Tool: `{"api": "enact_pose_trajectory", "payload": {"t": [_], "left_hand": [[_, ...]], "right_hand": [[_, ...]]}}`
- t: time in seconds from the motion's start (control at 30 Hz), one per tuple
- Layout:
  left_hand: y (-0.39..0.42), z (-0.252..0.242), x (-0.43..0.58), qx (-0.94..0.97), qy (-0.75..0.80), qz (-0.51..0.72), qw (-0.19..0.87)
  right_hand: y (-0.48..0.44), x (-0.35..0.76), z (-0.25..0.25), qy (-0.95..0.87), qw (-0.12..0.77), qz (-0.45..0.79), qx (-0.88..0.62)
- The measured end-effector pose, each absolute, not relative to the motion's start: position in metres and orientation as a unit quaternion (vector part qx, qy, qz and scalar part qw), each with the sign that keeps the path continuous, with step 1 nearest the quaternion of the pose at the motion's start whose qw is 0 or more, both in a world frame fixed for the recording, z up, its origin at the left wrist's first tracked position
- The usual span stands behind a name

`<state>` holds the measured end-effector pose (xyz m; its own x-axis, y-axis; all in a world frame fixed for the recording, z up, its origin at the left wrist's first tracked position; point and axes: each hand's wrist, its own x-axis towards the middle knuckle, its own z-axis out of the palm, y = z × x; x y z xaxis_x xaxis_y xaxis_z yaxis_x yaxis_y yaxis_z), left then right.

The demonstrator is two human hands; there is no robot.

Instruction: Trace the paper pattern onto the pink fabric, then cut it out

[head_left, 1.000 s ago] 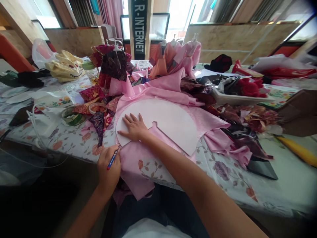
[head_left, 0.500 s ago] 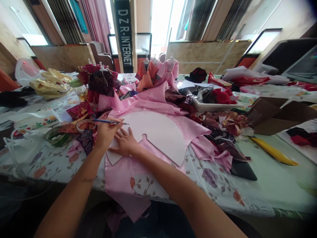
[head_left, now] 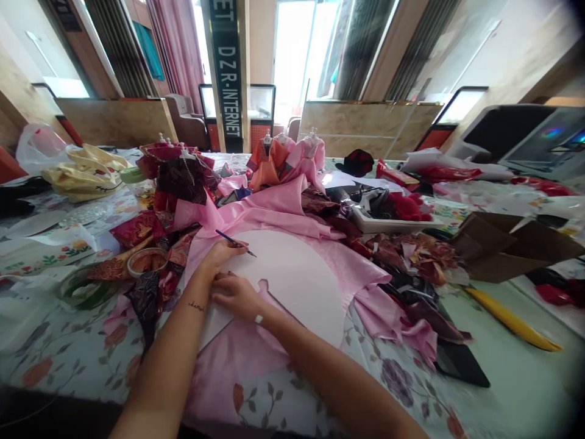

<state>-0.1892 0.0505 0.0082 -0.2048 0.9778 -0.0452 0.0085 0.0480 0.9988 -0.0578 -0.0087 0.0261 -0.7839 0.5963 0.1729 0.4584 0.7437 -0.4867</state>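
My left hand (head_left: 227,255) is closed around a slim dark-blue pencil (head_left: 222,235), its tip pointing right, low over a white paper pattern (head_left: 292,268). The pattern is a wide curved piece with a small notch and straight lower edges. It lies on shiny pink fabric (head_left: 361,262) spread over the table. Close beside my left wrist, my right hand (head_left: 237,296) rests palm down on the pattern, holding nothing. Its fingers reach left and are partly bent, some of their tips hard to make out.
Tape rolls (head_left: 86,286) and fabric scraps (head_left: 137,228) lie left. Small dressed forms (head_left: 267,161) stand behind the pink fabric. Rightward are a white tray (head_left: 393,225), crumpled brown fabric (head_left: 415,253), a cardboard box (head_left: 503,244), a yellow object (head_left: 512,320) and a dark flat object (head_left: 464,363).
My left hand has moved right and slightly forward over the pattern with the pencil. My right hand has drawn its spread fingers in beside the left wrist. The camera view has tilted up.
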Motion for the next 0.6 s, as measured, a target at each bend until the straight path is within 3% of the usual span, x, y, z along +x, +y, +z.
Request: {"api": "enact_pose_trajectory", "payload": {"t": [0.13,0.27,0.43,0.6], "left_hand": [[0.052,0.002,-0.182,0.412,0.568,0.551,0.452],[0.049,0.002,-0.174,0.407,0.573,0.555,0.445],[0.044,0.007,-0.166,0.416,0.574,0.553,0.438],[0.043,0.007,-0.166,0.409,0.577,0.556,0.437]], "right_hand": [[0.012,-0.007,0.037,-0.863,0.235,0.285,-0.344],[0.033,0.057,0.039,-0.799,0.285,0.274,-0.453],[0.045,0.114,0.027,-0.72,0.289,0.202,-0.598],[0.048,0.139,0.02,-0.653,0.284,0.224,-0.665]]}}
